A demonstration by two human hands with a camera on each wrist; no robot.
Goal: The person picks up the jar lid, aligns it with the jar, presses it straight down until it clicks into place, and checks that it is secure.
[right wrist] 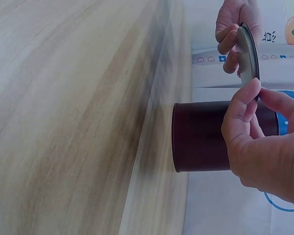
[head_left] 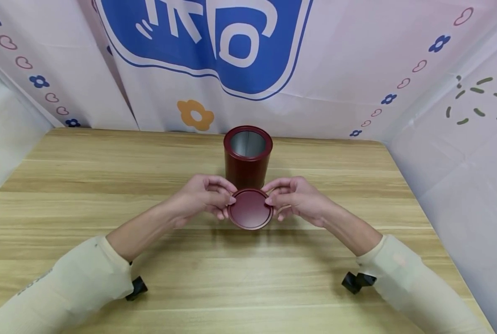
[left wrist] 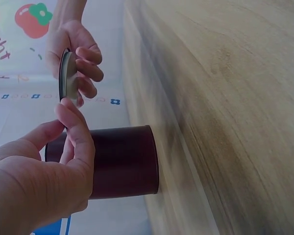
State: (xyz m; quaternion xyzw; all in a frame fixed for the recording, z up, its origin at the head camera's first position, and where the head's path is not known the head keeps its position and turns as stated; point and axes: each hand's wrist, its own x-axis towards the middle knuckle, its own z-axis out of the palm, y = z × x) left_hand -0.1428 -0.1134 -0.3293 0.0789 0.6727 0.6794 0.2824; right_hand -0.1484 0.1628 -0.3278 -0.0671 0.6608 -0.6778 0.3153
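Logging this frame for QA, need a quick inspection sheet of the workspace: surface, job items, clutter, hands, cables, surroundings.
Surface: light wooden table, grain visible, no spills seen.
Job's things: dark red round tin upright on the table, open, silvery inside; matching round lid held above the table in front of the tin, apart from it.
Clutter: nothing seen.
Grippers: left hand pinches the lid's left edge; right hand pinches its right edge.
Cables: nothing seen; a black mount shows at the left wrist and another black mount at the right.
Surroundings: white printed cloth backdrop with a blue emblem, flowers and hearts, on three sides.
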